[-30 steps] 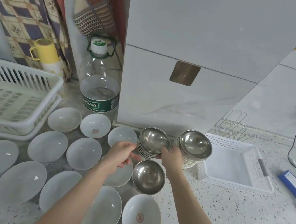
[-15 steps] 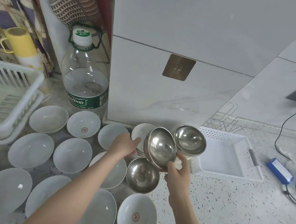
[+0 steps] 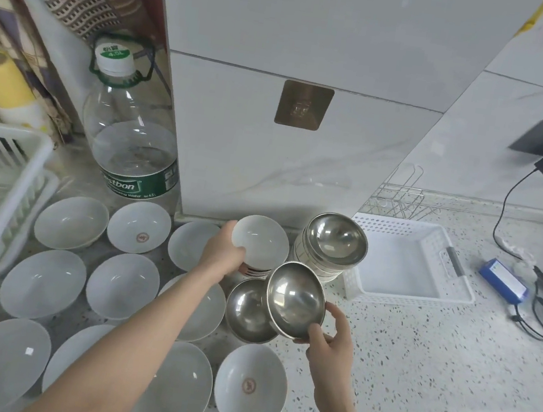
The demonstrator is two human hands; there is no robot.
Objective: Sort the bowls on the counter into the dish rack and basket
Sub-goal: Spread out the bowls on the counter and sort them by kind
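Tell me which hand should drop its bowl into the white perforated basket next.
Right. The right hand already grips a steel bowl, tilted, and the white basket lies on its side. The left hand grips a white bowl, farther off.

You see two bare forearms entering from the lower edge, each ending in one of your hands: left hand, right hand. Both forearms are bare from wrist to frame edge. Fingernails are short and plain.
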